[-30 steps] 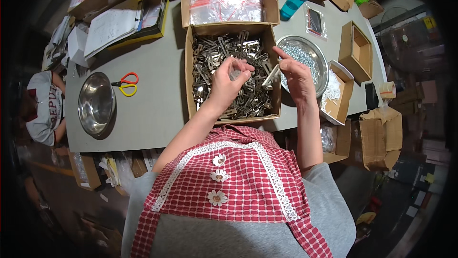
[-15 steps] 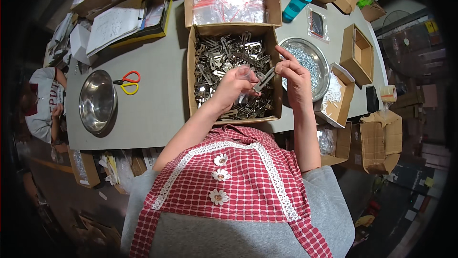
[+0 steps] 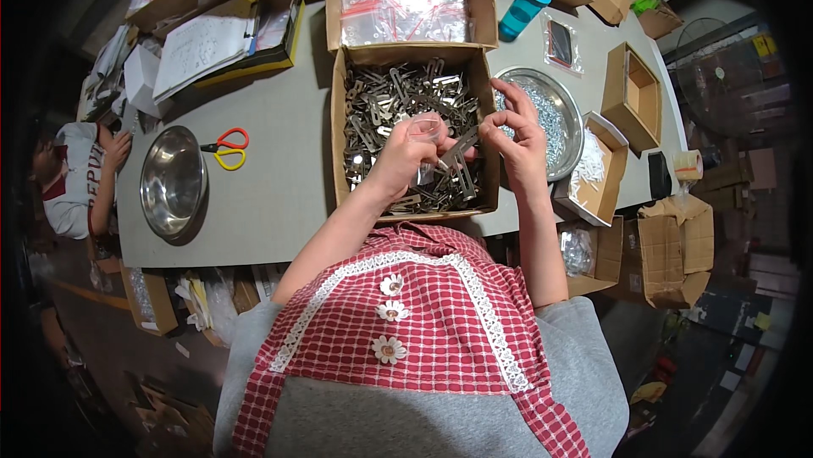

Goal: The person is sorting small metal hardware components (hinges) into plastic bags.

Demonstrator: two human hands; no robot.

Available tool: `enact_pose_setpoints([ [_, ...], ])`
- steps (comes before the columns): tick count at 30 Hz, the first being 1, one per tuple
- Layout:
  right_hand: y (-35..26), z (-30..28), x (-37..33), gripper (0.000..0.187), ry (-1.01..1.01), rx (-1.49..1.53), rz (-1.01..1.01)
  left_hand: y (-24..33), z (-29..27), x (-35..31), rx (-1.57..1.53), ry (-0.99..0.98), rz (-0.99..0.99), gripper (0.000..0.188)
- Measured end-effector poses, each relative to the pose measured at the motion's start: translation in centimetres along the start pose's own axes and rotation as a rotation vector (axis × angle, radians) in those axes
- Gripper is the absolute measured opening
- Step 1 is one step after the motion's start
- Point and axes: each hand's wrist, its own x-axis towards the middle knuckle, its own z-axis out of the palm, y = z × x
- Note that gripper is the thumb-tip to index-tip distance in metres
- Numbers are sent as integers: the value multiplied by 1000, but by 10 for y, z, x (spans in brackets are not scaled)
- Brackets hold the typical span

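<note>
My left hand (image 3: pixel 398 161) is closed over the box of metal pieces, holding a small clear plastic bag (image 3: pixel 426 127). Slotted flat metal brackets (image 3: pixel 461 155) show at its fingertips; whether all of them are gripped or some lie on the heap is unclear. To the right, my right hand (image 3: pixel 521 143) has thumb and index finger pinched together close to the end of a bracket, other fingers raised. What that pinch holds, if anything, cannot be made out. Beneath both hands, the cardboard box (image 3: pixel 340 119) is full of loose metal brackets (image 3: pixel 373 106).
Another box (image 3: pixel 334 0) of clear bags stands behind. At right are a steel bowl (image 3: pixel 578 119) of small metal parts, a tray (image 3: pixel 603 199) of white pieces and a blue cup (image 3: pixel 525 9). Scissors (image 3: pixel 229 153) and a steel bowl (image 3: pixel 174 183) lie left, near another person (image 3: pixel 80 174).
My right fingertips have shifted slightly left and curled further. The bracket between my hands has turned, and the clear bag shows more above my left hand. The other person's arm has moved up to the table.
</note>
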Motion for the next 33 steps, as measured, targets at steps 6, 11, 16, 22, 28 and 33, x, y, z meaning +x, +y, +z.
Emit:
enact_pose_setpoints([
  [6,-36,3,0,10,204,-633,-585,-15,-4,4,377,180,331,15],
  [11,-60,3,1,8,256,-746,-890,-17,-3,5,635,299,504,14],
  [16,-76,-1,5,9,294,-594,-644,-16,-3,3,996,358,618,18],
  [22,-70,16,2,9,226,-495,-596,-15,1,1,1082,352,643,24],
  [28,-68,22,-1,11,267,-504,-604,-16,3,2,1173,275,694,23],
  [33,-57,23,-3,13,146,-580,-655,-21,1,6,1191,234,705,28],
])
